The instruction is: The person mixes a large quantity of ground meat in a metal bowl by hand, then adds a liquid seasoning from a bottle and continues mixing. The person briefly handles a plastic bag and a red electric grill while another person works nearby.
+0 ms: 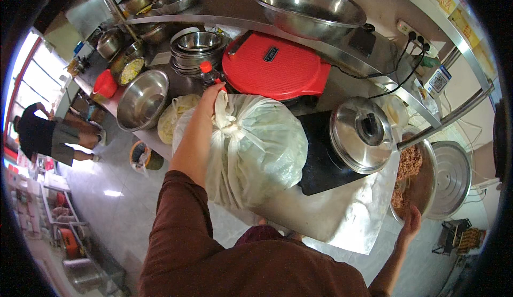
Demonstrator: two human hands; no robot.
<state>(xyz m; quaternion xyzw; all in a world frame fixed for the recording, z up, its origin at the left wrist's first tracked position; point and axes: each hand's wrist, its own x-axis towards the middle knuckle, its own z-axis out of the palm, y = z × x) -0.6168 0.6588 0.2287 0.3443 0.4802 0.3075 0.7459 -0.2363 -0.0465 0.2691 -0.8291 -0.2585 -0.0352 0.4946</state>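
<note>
A large knotted translucent plastic bag (pixel 256 152) with pale green contents bulges on the counter before me. My left hand (pixel 212 98) reaches across its left side to a dark bottle with a red cap (pixel 206 68). The fingers are at the bottle's lower part, beside the bag's top; their grip is partly hidden. On the right, my right hand (pixel 411 221) has its fingers on the near rim of a steel basin (pixel 429 185). Reddish-brown minced food (pixel 408 164) lies in that basin, partly covered by the counter's edge.
Behind the bag is a red electric griddle (pixel 272 64). A lidded steel pot (pixel 360 136) stands on a black hob (pixel 316 152). Steel bowls (pixel 143 100) line the left side. Overhead runs a metal shelf (pixel 228 19). Another person (pixel 52 132) stands far left.
</note>
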